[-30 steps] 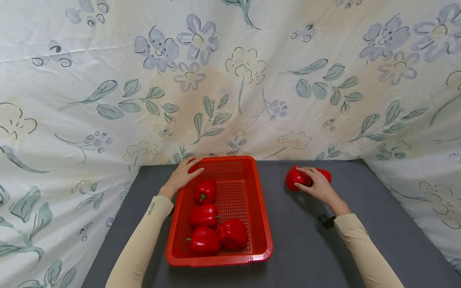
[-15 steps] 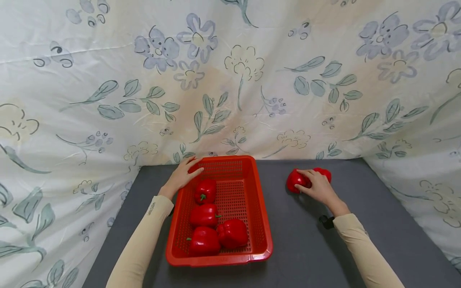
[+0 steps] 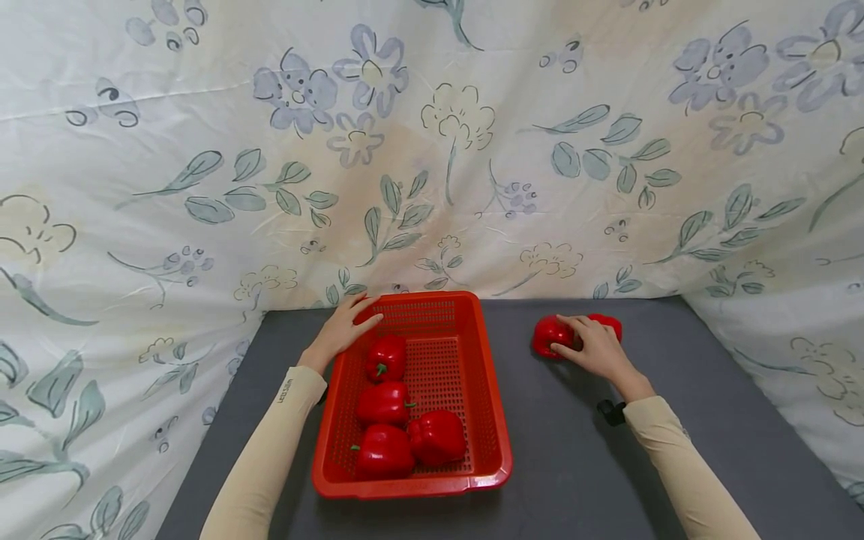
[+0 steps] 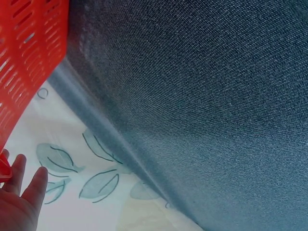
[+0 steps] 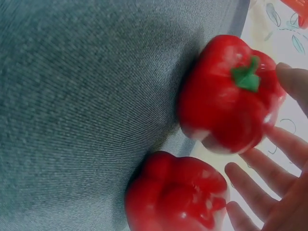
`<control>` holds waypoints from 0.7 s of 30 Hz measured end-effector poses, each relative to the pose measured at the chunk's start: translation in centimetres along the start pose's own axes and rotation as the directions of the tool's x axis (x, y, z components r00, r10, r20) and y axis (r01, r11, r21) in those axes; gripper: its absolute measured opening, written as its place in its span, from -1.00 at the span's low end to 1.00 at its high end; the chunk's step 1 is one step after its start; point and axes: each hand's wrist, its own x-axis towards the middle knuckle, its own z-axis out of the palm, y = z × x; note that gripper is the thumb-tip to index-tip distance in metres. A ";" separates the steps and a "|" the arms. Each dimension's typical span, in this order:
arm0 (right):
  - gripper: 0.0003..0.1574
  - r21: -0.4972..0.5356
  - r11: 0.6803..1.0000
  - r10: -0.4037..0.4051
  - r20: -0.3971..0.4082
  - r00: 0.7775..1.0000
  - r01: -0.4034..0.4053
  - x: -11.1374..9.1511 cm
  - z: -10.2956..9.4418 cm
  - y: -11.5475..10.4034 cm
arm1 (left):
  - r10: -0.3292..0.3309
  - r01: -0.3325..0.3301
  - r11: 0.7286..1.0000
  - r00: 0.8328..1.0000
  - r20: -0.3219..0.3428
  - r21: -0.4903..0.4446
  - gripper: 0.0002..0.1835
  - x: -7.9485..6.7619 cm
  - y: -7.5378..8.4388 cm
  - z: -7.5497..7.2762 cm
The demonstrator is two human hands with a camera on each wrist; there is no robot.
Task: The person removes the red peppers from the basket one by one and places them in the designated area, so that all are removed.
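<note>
In the head view my right hand (image 3: 601, 351) holds a glossy red bell pepper (image 3: 552, 336) at the back right of the table. The right wrist view shows its green stem, with the thumb on one side of the pepper (image 5: 226, 96) and fingertips on the other. A second red bell pepper (image 5: 175, 195) lies beside it, partly hidden behind my hand in the head view. My left hand (image 3: 337, 330) rests at the back left corner of a red plastic basket (image 3: 496, 420). Its fingers (image 4: 36, 185) are straight and spread near the rim in the left wrist view.
Several red bell peppers (image 3: 383, 450) with green stems lie in the left and front part of the basket. Its slotted floor (image 3: 432, 367) shows on the right. A dark grey cloth covers the table (image 3: 553, 450). A floral curtain (image 3: 459, 150) hangs behind.
The pepper in my right hand has shifted slightly left, leaving a wider gap from the pepper behind. My left hand and the basket stay in place.
</note>
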 end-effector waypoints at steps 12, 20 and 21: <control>-0.26 -0.026 0.999 -0.033 -0.016 0.999 0.032 0.7 -0.2 -0.7 | 0.002 -0.002 1.000 1.000 -0.004 -0.007 -0.32 -0.1 0.1 0.0; -0.25 -0.001 1.000 -0.021 0.020 1.000 0.021 1.8 -0.8 -2.2 | 0.005 -0.005 1.000 1.000 -0.005 -0.007 -0.33 -0.2 0.1 0.1; -0.25 0.007 1.000 -0.020 0.024 1.000 0.020 1.9 -0.9 -2.4 | 0.004 -0.004 1.000 1.000 -0.004 -0.005 -0.34 -0.1 0.0 0.1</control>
